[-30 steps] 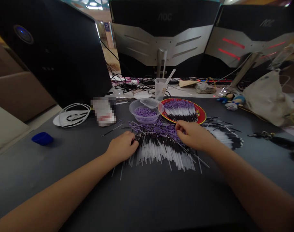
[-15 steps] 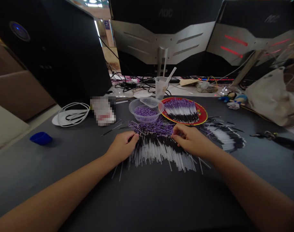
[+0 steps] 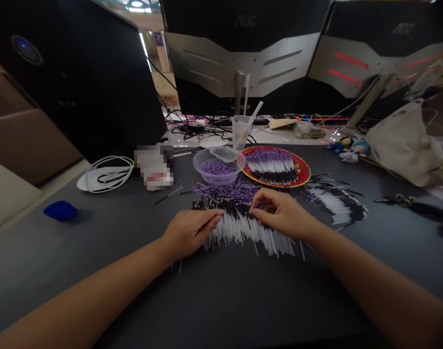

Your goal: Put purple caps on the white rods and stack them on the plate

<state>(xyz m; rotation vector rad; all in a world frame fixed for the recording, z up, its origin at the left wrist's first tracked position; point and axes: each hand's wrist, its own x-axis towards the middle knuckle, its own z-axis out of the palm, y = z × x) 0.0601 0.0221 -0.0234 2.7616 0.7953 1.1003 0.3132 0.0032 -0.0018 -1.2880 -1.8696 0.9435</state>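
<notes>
Slender plastic sticks (image 3: 243, 228) — smooth, part glossy black, part translucent white — lie on a matt, dark grey desk mat (image 3: 97, 252). Near them sit a thin, clear plastic bowl (image 3: 195, 165) and a glossy red plate (image 3: 302, 167) with a shiny gold-coloured rim. Farther off, a monitor's back panel (image 3: 243, 63) looks like smooth silver plastic, and a cloth bag (image 3: 405, 145) is soft, creased and off-white.

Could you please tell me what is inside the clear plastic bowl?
The clear plastic bowl holds a pile of short purple rods; a small clear lid sits on its rim. The bowl's bottom is hidden.
</notes>
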